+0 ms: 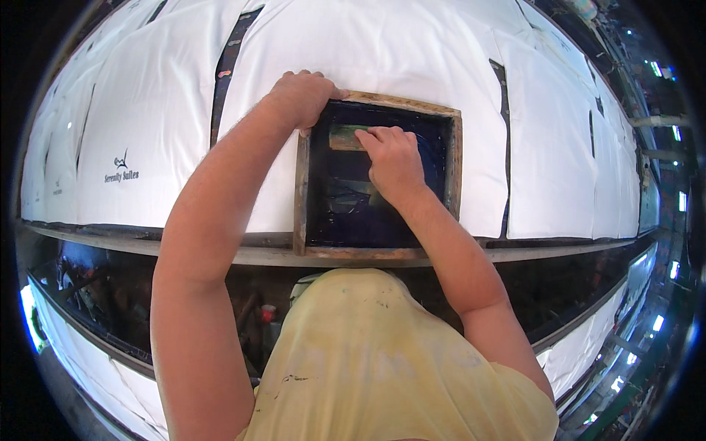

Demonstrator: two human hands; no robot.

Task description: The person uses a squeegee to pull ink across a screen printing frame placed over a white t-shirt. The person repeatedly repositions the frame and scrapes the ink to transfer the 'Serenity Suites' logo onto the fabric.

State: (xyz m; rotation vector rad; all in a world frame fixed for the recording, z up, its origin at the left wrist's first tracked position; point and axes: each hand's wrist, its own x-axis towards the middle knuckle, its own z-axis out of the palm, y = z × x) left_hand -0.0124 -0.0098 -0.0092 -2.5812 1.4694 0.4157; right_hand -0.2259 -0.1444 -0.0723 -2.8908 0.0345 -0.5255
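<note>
A wooden-framed printing screen (453, 169) lies on a white cloth (272, 176) at the near edge of a long table. Inside the frame the mesh is dark, with a paler patch (351, 197) below the middle. My left hand (305, 95) grips the frame's far left corner, its fingers bent over the wood. In my right hand (393, 158) is a wooden squeegee (347, 138), held near the far side of the mesh. My right fingers cover the squeegee's right end, and its lower edge is hard to make out.
More white cloths lie side by side along the table, a left one (158, 140) bearing a small dark print and another to the right (548, 162). A wooden rail (265, 255) runs along the near edge. Behind me stands another cloth-covered table (110, 382).
</note>
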